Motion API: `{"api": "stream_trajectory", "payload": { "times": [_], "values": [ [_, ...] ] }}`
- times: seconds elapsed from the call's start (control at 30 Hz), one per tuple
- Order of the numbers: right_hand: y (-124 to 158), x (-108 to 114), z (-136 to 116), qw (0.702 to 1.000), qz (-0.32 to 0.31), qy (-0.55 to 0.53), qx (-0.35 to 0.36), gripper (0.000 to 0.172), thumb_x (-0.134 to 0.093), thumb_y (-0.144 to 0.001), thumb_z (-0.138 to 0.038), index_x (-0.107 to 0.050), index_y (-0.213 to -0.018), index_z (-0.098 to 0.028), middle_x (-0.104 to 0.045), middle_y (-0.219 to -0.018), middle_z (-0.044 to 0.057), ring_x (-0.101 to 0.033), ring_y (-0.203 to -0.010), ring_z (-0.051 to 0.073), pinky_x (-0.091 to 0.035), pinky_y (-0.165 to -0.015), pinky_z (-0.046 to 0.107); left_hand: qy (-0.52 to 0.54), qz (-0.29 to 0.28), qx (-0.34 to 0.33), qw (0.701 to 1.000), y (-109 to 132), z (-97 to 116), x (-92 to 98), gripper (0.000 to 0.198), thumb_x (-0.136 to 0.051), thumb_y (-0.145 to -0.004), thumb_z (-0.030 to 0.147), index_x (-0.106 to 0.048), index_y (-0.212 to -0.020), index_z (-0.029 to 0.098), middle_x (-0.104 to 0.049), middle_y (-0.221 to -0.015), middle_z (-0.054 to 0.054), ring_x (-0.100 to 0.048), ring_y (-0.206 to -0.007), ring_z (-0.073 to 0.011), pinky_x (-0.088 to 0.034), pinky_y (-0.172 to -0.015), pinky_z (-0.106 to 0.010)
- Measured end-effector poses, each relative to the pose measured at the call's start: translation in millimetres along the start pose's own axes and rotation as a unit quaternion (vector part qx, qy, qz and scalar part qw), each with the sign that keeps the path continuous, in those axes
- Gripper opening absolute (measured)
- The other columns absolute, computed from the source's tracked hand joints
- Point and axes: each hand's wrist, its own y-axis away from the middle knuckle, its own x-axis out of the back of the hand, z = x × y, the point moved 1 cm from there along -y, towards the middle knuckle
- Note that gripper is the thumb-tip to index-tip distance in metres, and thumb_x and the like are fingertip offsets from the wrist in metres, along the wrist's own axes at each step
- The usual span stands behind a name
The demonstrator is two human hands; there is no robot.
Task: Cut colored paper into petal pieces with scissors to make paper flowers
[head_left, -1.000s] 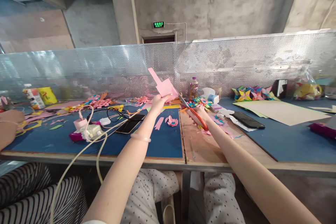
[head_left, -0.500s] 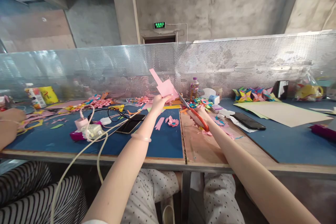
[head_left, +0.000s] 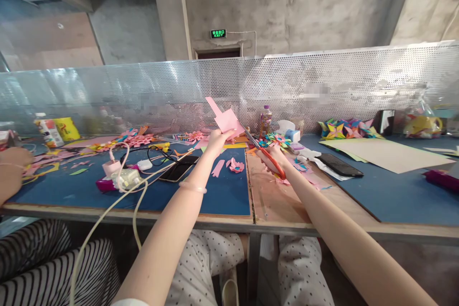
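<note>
Pinched in my left hand (head_left: 217, 142) is a piece of pink paper (head_left: 226, 120), held up above the table, with a narrow strip sticking out at its upper left. My right hand (head_left: 273, 157) is closed around the orange handles of a pair of scissors (head_left: 278, 168). The blades point up and left and meet the right edge of the paper; whether they are fully closed is hard to see. Below my left hand lie a pink paper flower (head_left: 236, 165) and pink paper strips (head_left: 217, 168). Several colourful paper flowers (head_left: 279, 140) sit just beyond my right hand.
Charging cables and a pink charger (head_left: 112, 167) lie left, beside a phone (head_left: 179, 169). A black phone (head_left: 340, 165) and large cream sheets (head_left: 387, 154) lie right. A bottle (head_left: 266, 120) stands behind my hands. At far left, another person's hand (head_left: 14, 172) rests over the table.
The pink paper's strip has dipped slightly. My hands and the scissors stay in nearly the same place.
</note>
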Motion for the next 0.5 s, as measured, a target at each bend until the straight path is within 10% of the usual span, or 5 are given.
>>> {"api": "stream_trajectory", "payload": {
  "times": [0.5],
  "values": [
    [-9,-8,8,0.999,-0.025,0.033,0.014,0.035,-0.047,-0.075,-0.049,-0.048,-0.063,-0.016,-0.048,-0.052,-0.001,-0.040,-0.039,0.007,-0.034,-0.038,0.019,-0.015,-0.014,-0.005,1.000,-4,-9,-0.6,0.025,-0.056,-0.075,0.037,-0.063,-0.079,0.013,-0.065,-0.061,-0.005,-0.054,-0.045,-0.0098,-0.040,-0.043,-0.019]
  ]
}}
